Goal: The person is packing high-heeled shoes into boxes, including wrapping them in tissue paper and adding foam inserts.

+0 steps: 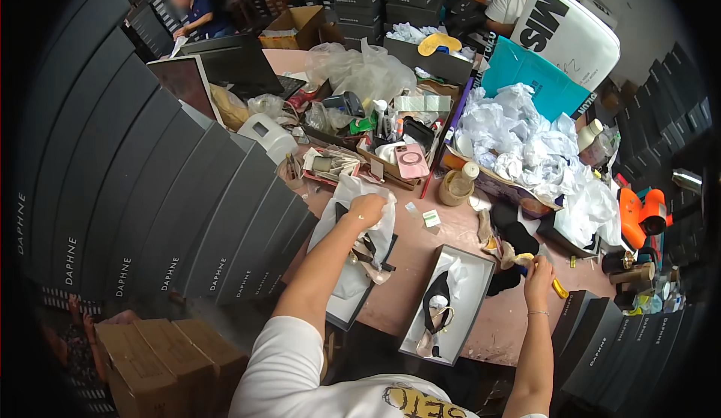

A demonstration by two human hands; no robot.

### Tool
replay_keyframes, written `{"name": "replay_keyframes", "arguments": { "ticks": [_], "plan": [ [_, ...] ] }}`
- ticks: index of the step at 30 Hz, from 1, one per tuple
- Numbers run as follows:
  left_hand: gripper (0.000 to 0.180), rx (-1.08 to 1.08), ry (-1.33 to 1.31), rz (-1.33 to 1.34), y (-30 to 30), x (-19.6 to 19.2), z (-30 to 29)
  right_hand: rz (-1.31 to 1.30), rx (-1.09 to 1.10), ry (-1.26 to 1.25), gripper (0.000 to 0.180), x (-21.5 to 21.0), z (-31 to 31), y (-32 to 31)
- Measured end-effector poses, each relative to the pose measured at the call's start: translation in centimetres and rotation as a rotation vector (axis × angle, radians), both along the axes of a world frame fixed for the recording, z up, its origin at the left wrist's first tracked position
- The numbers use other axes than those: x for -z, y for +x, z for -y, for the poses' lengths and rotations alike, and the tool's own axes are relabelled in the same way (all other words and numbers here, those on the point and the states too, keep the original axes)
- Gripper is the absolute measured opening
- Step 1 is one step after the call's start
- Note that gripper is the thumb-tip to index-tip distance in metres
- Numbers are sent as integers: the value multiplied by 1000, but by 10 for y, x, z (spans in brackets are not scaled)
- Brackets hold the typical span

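My left hand (368, 211) pinches white tissue paper (381, 239) over an open shoe box (343, 313) on the left of the table. Beneath that hand lies a shoe (365, 251) with dark straps, partly hidden by my arm and the paper. On the right, my right hand (539, 275) is closed round a yellow-handled tool (559, 289), which looks like a brush with a pale head. Between my arms stands a second open shoe box (457, 343), holding a black and beige shoe (434, 305) with white paper stuffing.
Stacked dark shoe boxes (173, 215) rise along the left; more (593, 343) stand at lower right. Ahead are a carton of crumpled white paper (518, 132), a pink phone (411, 161), a jar (456, 187) and an orange heat gun (642, 215). Two people work farther back.
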State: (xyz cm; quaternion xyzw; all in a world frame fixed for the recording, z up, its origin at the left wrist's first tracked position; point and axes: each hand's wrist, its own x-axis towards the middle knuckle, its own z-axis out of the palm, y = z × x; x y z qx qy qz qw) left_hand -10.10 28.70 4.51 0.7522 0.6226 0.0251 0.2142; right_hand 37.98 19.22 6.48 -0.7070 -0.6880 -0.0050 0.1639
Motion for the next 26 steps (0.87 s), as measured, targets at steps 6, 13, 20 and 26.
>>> {"name": "replay_keyframes", "arguments": {
  "ticks": [6,13,20,26],
  "plan": [
    [19,-175,56,42,-57,-21,80,-111,53,-139,7,23,-5,12],
    [28,-787,251,381,-92,81,159,-199,119,15,9,21,-20,-16],
    [24,-803,320,441,-62,64,150,-750,-177,-293,39,-46,-78,-174],
    [31,-780,360,533,-71,75,149,-1677,97,-921,82,18,-167,-283]
  ]
}}
